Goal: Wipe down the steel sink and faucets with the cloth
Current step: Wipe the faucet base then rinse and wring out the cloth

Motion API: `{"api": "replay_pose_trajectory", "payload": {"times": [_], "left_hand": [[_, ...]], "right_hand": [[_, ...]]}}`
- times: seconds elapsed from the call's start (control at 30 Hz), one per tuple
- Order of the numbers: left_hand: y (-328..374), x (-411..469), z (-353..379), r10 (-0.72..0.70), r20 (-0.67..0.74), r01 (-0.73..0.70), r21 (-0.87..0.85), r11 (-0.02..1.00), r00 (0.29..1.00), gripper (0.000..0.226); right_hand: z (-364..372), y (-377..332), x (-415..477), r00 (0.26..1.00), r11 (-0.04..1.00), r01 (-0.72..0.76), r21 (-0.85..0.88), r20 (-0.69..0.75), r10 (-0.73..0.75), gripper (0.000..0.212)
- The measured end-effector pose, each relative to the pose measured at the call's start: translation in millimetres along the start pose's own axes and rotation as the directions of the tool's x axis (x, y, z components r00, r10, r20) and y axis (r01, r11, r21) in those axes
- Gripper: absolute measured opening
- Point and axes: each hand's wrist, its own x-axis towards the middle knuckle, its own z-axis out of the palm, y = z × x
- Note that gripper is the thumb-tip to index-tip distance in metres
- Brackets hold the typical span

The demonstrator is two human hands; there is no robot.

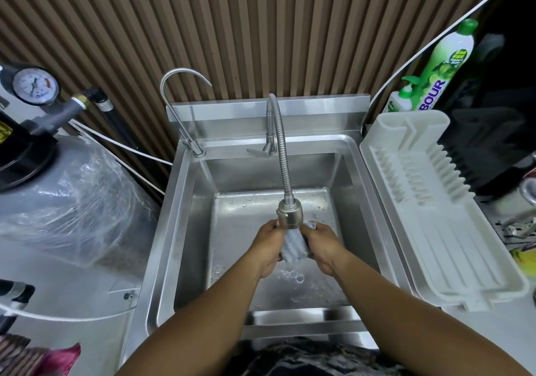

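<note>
Hands [268,249] — both curled round cloth [294,245]

Even, moderately bright light from overhead. Soft sheen on steel sink [162,248] rim and backsplash, no hard glare. Bright highlights on plastic wrap [75,201] over tank at left. Far right corner nearly black. Wide-angle bending: slatted wall [261,27] fans outward, dish rack [435,201] skews toward right edge. Cloth [294,245] slightly motion-blurred. Frame edges soft, centre sharper.
</note>
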Motion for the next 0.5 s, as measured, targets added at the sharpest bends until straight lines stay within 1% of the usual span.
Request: {"api": "replay_pose_trajectory", "payload": {"times": [0.03,0.1,0.2,0.23,0.27,0.33,0.4,0.43,0.5], "left_hand": [[0,-1,5,-0.010,0.004,0.010,-0.012,1.000,1.000,0.022],[4,0,10,-0.035,-0.046,0.033,-0.041,0.999,0.998,0.020],[13,2,12,-0.046,-0.093,0.042,-0.046,0.998,0.995,0.015],[14,4,12,-0.054,-0.104,0.050,-0.041,0.998,0.993,0.014],[14,6,12,-0.055,-0.120,0.049,-0.052,0.997,0.991,0.015],[13,8,9,-0.083,-0.138,0.069,-0.102,0.992,0.987,0.021],[12,11,4,-0.143,-0.119,0.128,-0.126,0.984,0.982,0.025],[9,14,3,-0.162,-0.108,0.148,-0.120,0.982,0.981,0.024],[4,16,4,-0.172,-0.136,0.155,-0.131,0.979,0.976,0.023]], "right_hand": [[4,1,2,0.998,1.000,-0.008,-0.012,-0.069,0.007,0.025],[14,2,5,0.989,1.000,-0.025,-0.017,-0.148,0.022,0.034],[29,0,4,0.977,0.997,-0.038,0.064,-0.206,0.051,0.053],[32,-2,4,0.977,0.996,-0.041,0.084,-0.205,0.057,0.055],[34,-4,2,0.979,0.994,-0.041,0.102,-0.194,0.060,0.050],[34,-5,-1,0.987,0.995,-0.034,0.099,-0.151,0.049,0.029],[31,-5,-2,0.991,0.997,-0.033,0.076,-0.125,0.042,0.014],[31,-4,-3,0.991,0.996,-0.036,0.078,-0.129,0.046,0.009],[36,1,-2,0.982,0.990,-0.049,0.129,-0.173,0.071,0.007]]}}
